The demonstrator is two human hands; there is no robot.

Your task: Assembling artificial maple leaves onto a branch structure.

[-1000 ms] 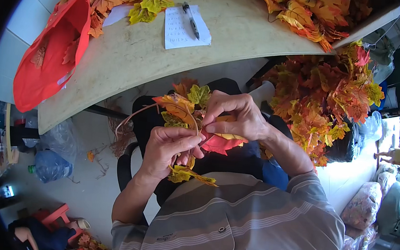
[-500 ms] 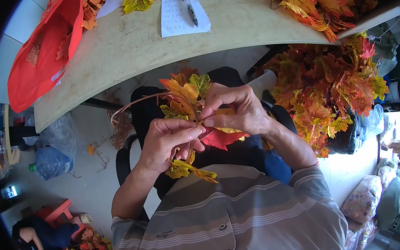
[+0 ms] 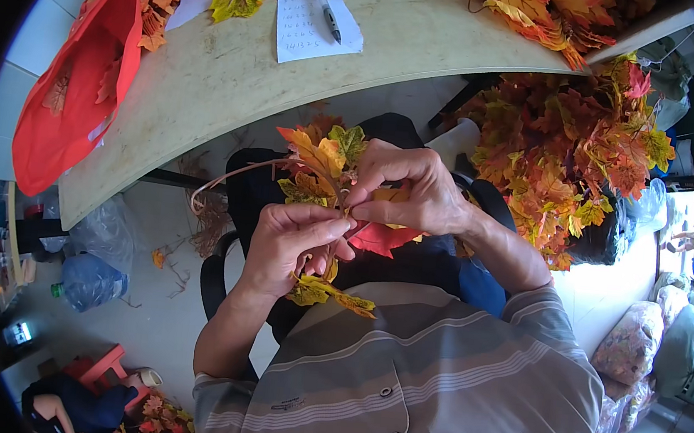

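Note:
Over my lap I hold an artificial maple-leaf garland (image 3: 319,157) with yellow, orange and green leaves. My left hand (image 3: 294,241) is closed, thumb and fingers pinching its thin stem. Fingertip to fingertip with it, my right hand (image 3: 416,191) pinches the same spot from the other side. Just below the pinch a red leaf (image 3: 383,238) sticks out, partly covered by my right hand. A bare brown vine end (image 3: 224,178) curves away to the left. Yellow-green leaves (image 3: 329,293) hang under my left hand. The exact joint between my fingertips is hidden.
Ahead curves a pale table (image 3: 207,111) bearing a paper sheet (image 3: 298,32), a pen (image 3: 326,14), leaf bunches and a red bag (image 3: 83,91). A large heap of autumn leaves (image 3: 554,145) hangs at right. Left on the floor lies a big plastic bottle (image 3: 92,282).
The red leaf has turned and shows less beneath my right hand. Both hands keep nearly the same place and pinch.

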